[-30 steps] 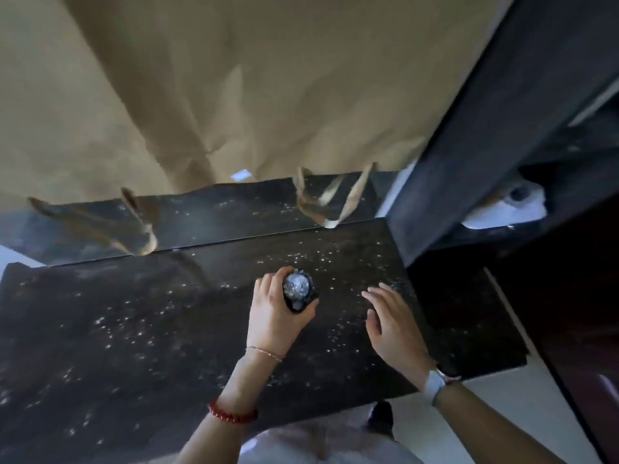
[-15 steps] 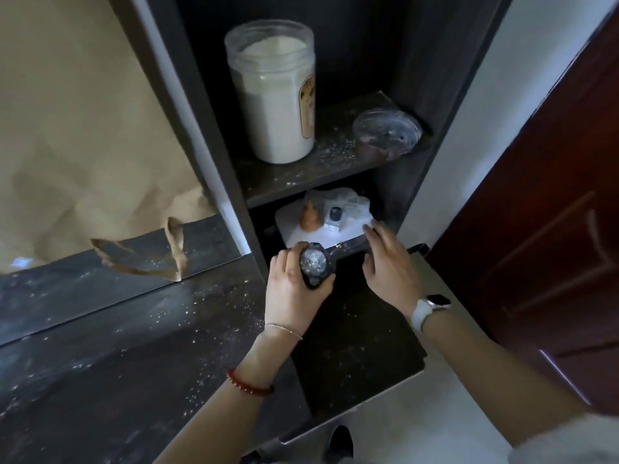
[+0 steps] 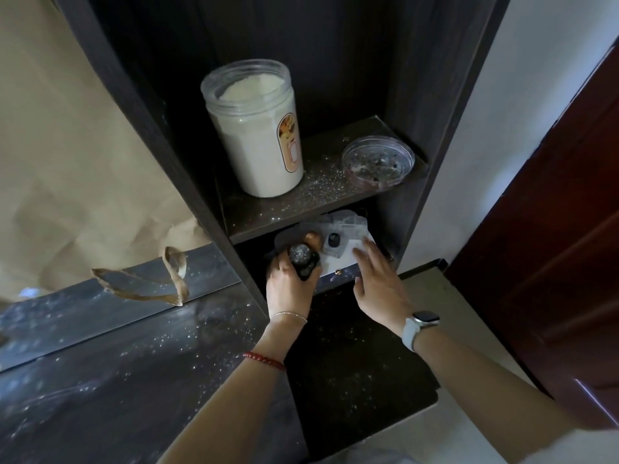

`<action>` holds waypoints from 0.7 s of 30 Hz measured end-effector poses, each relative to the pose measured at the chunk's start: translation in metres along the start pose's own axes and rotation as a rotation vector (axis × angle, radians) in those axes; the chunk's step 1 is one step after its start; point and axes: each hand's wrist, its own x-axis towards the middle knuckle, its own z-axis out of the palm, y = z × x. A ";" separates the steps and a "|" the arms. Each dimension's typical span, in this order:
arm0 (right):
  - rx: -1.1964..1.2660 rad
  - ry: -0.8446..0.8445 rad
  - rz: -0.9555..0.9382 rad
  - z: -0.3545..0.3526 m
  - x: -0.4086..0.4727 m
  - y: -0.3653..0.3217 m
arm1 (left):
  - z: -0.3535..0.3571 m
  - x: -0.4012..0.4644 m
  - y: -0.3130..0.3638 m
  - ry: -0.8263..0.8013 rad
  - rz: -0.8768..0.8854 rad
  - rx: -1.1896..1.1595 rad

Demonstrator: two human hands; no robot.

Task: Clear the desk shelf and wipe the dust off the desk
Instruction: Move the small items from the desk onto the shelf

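My left hand (image 3: pixel 288 286) grips a small dark bottle with a dusty round cap (image 3: pixel 303 259) at the mouth of the lower shelf. My right hand (image 3: pixel 376 283) reaches into that shelf with straight fingers touching a white tray (image 3: pixel 348 229). On the tray lie a brown lump (image 3: pixel 313 239) and a small dark vial (image 3: pixel 334 238). On the dusty upper shelf (image 3: pixel 321 192) stand a large clear jar of white powder (image 3: pixel 256 128) and a round clear lid (image 3: pixel 378 164). The dark desk top (image 3: pixel 134 380) is sprinkled with white dust.
A brown paper bag (image 3: pixel 67 145) with twisted handles (image 3: pixel 147 283) stands on the desk at the left, against the shelf's side panel (image 3: pixel 160 135). A dark red door (image 3: pixel 556 246) is at the right, beyond a white wall (image 3: pixel 475 128).
The view swung from the desk top up to the shelf unit. My left hand carried the bottle to the lower shelf, and my right hand went forward onto the white tray.
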 end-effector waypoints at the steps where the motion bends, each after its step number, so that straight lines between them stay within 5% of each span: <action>1: 0.003 -0.012 -0.004 0.001 -0.001 0.001 | 0.001 0.001 0.000 -0.011 -0.008 -0.005; 11: 0.033 -0.002 0.020 0.003 -0.002 -0.003 | 0.000 -0.002 0.002 -0.063 -0.023 -0.035; 17: 0.132 0.294 -0.046 -0.004 0.004 -0.025 | -0.007 -0.023 -0.004 -0.089 0.059 -0.029; 21: 0.058 0.315 -0.166 -0.023 0.039 -0.038 | -0.014 -0.019 -0.007 -0.093 0.123 0.030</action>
